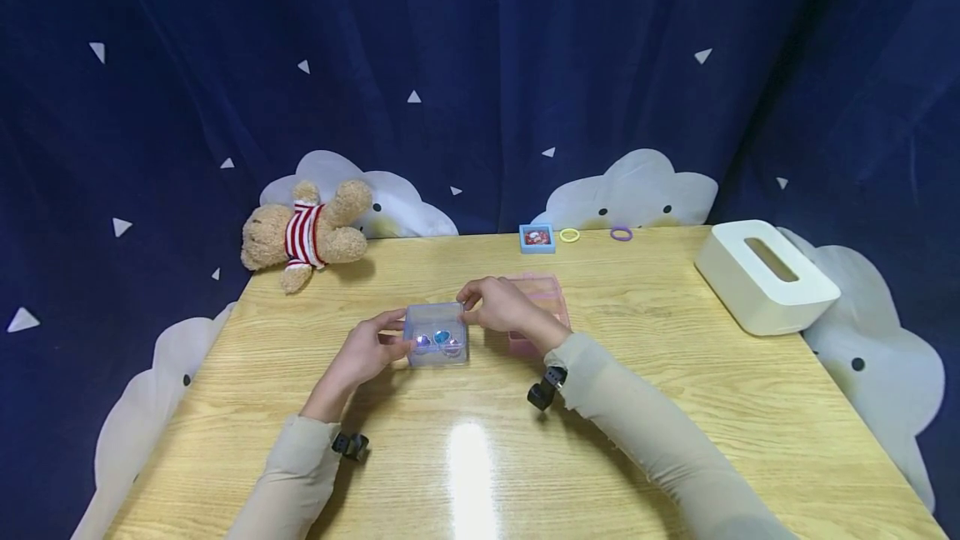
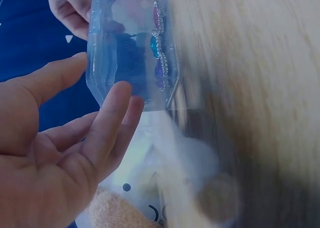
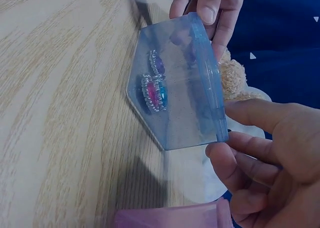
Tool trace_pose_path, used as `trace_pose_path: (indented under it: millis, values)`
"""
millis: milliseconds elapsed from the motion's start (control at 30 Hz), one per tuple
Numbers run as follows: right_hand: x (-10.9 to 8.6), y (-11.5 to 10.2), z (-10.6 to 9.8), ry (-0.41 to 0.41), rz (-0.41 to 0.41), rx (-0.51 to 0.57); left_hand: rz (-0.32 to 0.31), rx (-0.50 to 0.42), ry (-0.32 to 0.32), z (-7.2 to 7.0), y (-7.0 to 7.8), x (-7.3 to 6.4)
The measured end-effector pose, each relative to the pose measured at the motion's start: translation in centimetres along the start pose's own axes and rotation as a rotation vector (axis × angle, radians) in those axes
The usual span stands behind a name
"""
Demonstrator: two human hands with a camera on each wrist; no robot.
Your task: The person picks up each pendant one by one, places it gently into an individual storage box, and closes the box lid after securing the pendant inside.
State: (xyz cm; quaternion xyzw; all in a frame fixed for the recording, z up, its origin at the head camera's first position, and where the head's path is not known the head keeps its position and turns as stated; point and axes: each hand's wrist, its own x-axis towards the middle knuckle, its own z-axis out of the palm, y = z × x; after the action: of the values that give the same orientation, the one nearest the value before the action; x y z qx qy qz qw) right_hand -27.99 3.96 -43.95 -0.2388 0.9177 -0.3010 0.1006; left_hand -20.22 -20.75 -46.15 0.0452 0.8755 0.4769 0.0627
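Note:
A translucent bluish plastic box [image 1: 437, 354] sits on the table with its lid down. Inside lie several pink, teal and purple jewelled pieces [image 3: 154, 93] edged with small clear stones; their exact kind is unclear. My left hand [image 1: 365, 350] holds the left end of the box, thumb and fingers at its corners. At the opposite end, my right hand [image 1: 498, 304] pinches the lid's corner between thumb and fingers. Partly hidden behind the right hand and wrist is a pink translucent box [image 1: 546, 294].
Along the back edge lie a small blue-framed picture [image 1: 537, 238], a yellow ring [image 1: 569, 235] and a purple ring [image 1: 621, 233]. A teddy bear [image 1: 306, 233] in a striped shirt lies back left. To the right stands a white tissue box [image 1: 768, 277].

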Motion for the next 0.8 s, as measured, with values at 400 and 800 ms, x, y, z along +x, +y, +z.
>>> trace_pose_path:
  millis: [400, 800]
  values:
    - [-0.1, 0.5, -0.4, 0.009, 0.004, 0.015, -0.01, 0.017, 0.003, -0.1, 0.1, -0.2]
    - [-1.4, 3.3, -4.1, 0.088, 0.031, 0.151, 0.076, 0.053, 0.12, -0.9, 1.7, -0.1]
